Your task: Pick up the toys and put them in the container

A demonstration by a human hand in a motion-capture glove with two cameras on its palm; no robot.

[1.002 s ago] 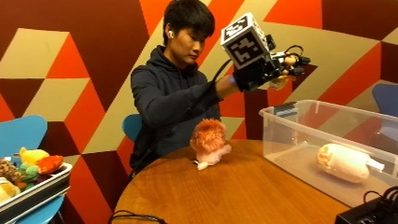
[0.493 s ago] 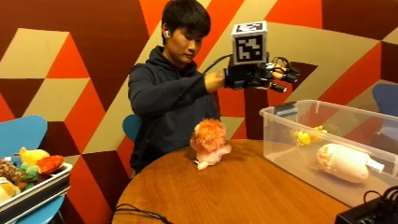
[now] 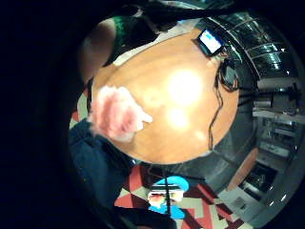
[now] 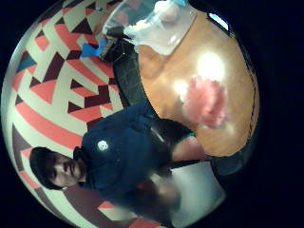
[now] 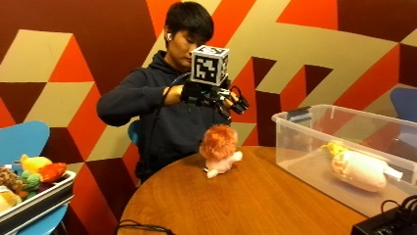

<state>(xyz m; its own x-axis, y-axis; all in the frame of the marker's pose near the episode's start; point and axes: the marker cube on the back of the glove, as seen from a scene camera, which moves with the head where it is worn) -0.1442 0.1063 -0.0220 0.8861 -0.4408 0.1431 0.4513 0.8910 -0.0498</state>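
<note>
I count one round wooden table (image 5: 261, 205) in front of me, with one clear plastic container (image 5: 312, 142) on it. Loose on the tabletop stands a single toy – one doll with orange hair (image 5: 218, 149). Inside the container I can make out two toys: one pale plush toy (image 5: 361, 171) and one small yellow toy (image 5: 334, 147) just beside it. Off to the side there is one tray (image 5: 39, 203) with several more toys piled in it – too jumbled to count exactly. Two blue chairs: one (image 5: 23, 142) behind the tray, one (image 5: 405, 103) behind the container.
</note>
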